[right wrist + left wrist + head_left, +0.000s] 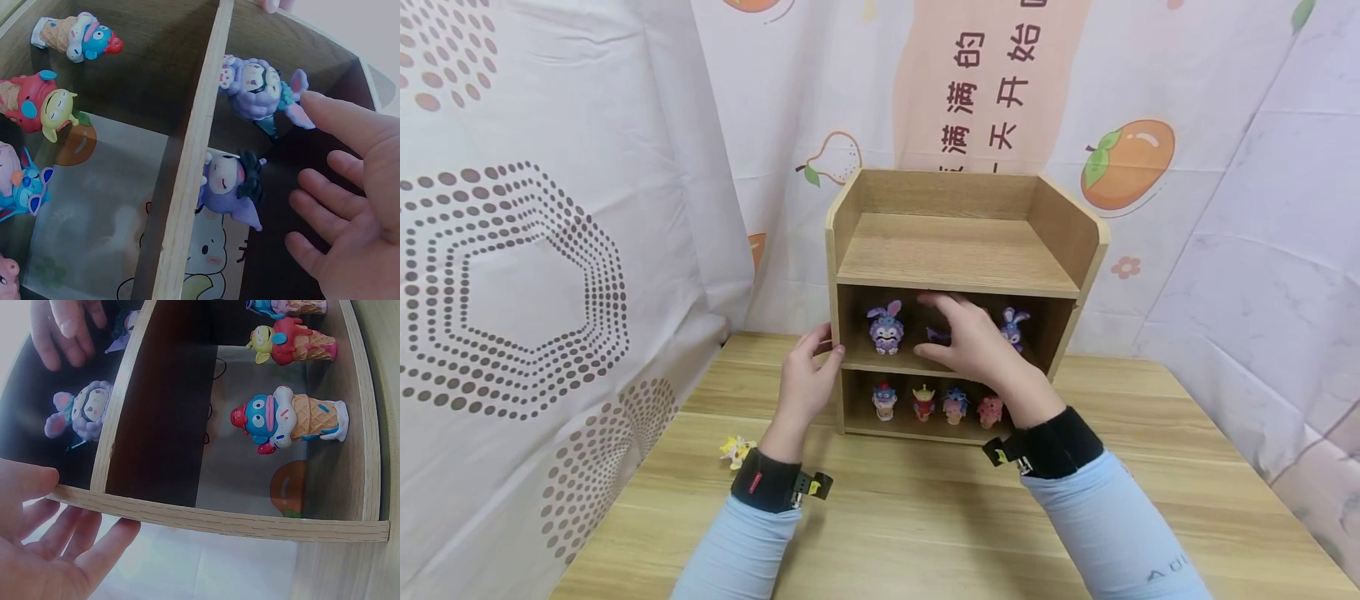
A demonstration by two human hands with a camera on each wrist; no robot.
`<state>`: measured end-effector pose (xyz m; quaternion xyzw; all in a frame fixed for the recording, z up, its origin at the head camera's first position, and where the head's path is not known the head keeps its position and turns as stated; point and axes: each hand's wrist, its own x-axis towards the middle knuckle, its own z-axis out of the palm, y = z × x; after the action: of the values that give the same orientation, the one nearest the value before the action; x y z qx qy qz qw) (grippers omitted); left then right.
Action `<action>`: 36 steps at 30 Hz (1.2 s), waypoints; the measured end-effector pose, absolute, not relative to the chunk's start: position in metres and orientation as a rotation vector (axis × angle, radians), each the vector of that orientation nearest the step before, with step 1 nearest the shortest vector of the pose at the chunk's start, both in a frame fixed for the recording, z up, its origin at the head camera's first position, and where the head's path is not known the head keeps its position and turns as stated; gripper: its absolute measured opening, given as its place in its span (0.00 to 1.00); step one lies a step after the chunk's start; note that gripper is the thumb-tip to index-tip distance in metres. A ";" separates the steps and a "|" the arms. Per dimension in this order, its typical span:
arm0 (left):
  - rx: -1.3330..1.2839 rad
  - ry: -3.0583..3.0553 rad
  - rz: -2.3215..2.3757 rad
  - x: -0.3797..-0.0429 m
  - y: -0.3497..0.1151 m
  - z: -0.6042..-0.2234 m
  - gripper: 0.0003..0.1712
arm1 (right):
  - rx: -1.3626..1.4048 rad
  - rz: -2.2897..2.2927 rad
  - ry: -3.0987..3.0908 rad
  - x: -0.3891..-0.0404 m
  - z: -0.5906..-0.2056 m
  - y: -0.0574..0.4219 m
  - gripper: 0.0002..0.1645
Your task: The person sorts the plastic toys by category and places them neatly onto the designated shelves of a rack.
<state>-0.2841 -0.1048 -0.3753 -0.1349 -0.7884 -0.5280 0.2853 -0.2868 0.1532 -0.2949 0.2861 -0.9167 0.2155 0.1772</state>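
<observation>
My left hand (807, 379) grips the left side panel (187, 509) of a small wooden shelf unit (955, 250), thumb at the front edge and fingers along the outer face. My right hand (973, 342) reaches into the middle compartment with fingers spread and nothing between them. Just beyond its fingers in the right wrist view are a purple figurine with a dark bow (225, 178) and a purple long-eared figurine (256, 87). Another purple rabbit-eared figurine (1012, 327) stands at the right of that compartment, partly hidden by the right hand.
On the bottom level stand ice-cream-cone figurines: a blue one with a red hat (883, 401), a red and yellow-green one (923, 402), a blue and pink one (955, 405) and a pink one (990, 410). A yellow-white figurine (737, 451) lies on the table (895, 533) at left.
</observation>
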 end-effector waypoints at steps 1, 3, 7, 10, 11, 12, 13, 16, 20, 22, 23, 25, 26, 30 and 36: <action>-0.363 -2.109 -1.413 -0.284 -0.105 -0.375 0.22 | 0.813 0.610 -2.583 -0.285 -0.295 0.154 0.41; -0.361 -2.112 -1.416 -0.284 -0.105 -0.375 0.22 | 0.824 0.613 -2.556 -0.280 -0.295 0.156 0.40; -0.370 -2.115 -1.419 -0.284 -0.105 -0.375 0.23 | 0.843 0.617 -2.490 -0.272 -0.296 0.163 0.39; -0.377 -2.106 -1.419 -0.284 -0.105 -0.376 0.22 | 0.869 0.619 -2.426 -0.266 -0.297 0.169 0.38; -0.381 -2.101 -1.417 -0.284 -0.105 -0.376 0.22 | 0.882 0.619 -2.401 -0.264 -0.297 0.171 0.37; -0.383 -2.096 -1.417 -0.284 -0.105 -0.376 0.22 | 0.892 0.611 -2.375 -0.263 -0.298 0.173 0.36; -0.385 -2.093 -1.417 -0.284 -0.105 -0.376 0.22 | 0.906 0.606 -2.348 -0.261 -0.298 0.175 0.35; -0.382 -2.093 -1.414 -0.284 -0.104 -0.376 0.22 | 0.947 0.605 -2.266 -0.256 -0.298 0.183 0.31; -0.371 -2.104 -1.418 -0.284 -0.104 -0.376 0.22 | 0.963 0.626 -2.184 -0.250 -0.297 0.195 0.27; -0.367 -2.106 -1.419 -0.284 -0.105 -0.376 0.22 | 0.947 0.639 -2.165 -0.248 -0.298 0.201 0.25; -0.367 -2.106 -1.419 -0.284 -0.105 -0.376 0.22 | 0.935 0.648 -2.161 -0.247 -0.299 0.204 0.24; -0.368 -2.104 -1.413 -0.284 -0.104 -0.376 0.22 | 0.907 0.665 -2.160 -0.245 -0.301 0.211 0.24; -0.371 -2.102 -1.411 -0.284 -0.104 -0.376 0.22 | 0.891 0.677 -2.163 -0.243 -0.302 0.214 0.23; -0.379 -2.094 -1.406 -0.285 -0.104 -0.377 0.22 | 0.864 0.738 -2.165 -0.236 -0.307 0.228 0.22; -0.376 -2.112 -1.410 -0.286 -0.106 -0.378 0.22 | 0.857 0.810 -2.147 -0.228 -0.312 0.249 0.23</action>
<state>-0.2864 -0.1056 -0.3778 -0.1404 -0.7891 -0.5267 0.2833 -0.2284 0.2493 -0.3121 0.3290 -0.8246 0.3111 0.3391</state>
